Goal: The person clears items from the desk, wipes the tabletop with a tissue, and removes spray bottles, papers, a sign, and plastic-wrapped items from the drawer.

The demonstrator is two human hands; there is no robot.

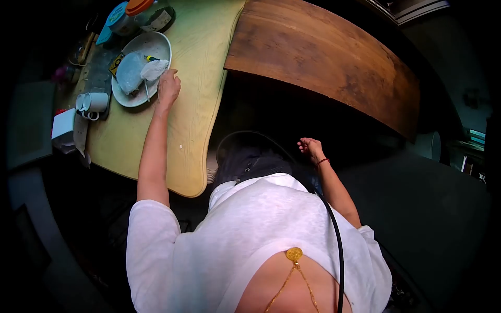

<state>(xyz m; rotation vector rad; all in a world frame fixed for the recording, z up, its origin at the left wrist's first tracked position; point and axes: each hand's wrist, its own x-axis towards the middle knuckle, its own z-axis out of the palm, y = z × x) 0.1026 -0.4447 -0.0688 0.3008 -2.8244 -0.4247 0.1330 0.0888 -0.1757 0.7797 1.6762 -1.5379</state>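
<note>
A wide white bowl [164, 48] sits on the yellowish wooden table. My left hand [168, 89] is at its right rim, with the fingers curled over the edge and partly hidden. Inside the bowl lie a pale bluish plastic-wrapped bundle [130, 72], a crumpled white piece [155, 70] close to my fingers, and a small yellow-and-black item [151, 58]. A thin white stick-like piece [146, 91] shows below the crumpled piece. Away from the tables, my right hand [311, 148] hangs beside my body in a loose curl, nothing visible in it, a red bracelet on the wrist.
White mugs [96, 102] and a white box [63, 125] stand near the left side of the yellowish table [193, 130]. Behind the bowl are a blue-lidded tub [119, 20] and an orange-lidded jar [151, 15]. A brown wooden table [313, 47] adjoins at right. A black cable [336, 229] crosses my shirt.
</note>
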